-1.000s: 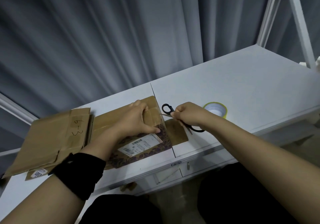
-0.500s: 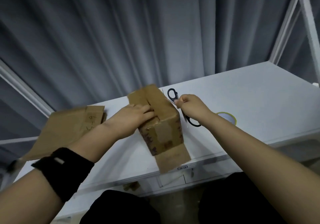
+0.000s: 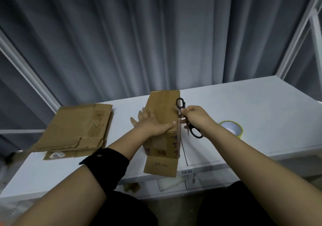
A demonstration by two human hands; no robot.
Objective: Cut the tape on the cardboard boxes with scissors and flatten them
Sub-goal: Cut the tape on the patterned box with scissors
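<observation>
Box (image 3: 162, 107) upright near the front edge of the bench (image 3: 261, 112), one flap hanging over that edge, and the left hand (image 3: 151, 124) steadies it, fingers spread straight down its left side, thumb lying across the top. The right hand (image 3: 195, 117) curls its fingers round the black scissors (image 3: 196, 132), held against the box's right side (flattened boxes (image 3: 76, 129) lie toward the left end, a tape roll (image 3: 231, 127) toward the right).

Scissors (image 3: 194, 132) partly behind right hand (image 3: 193, 116)
</observation>
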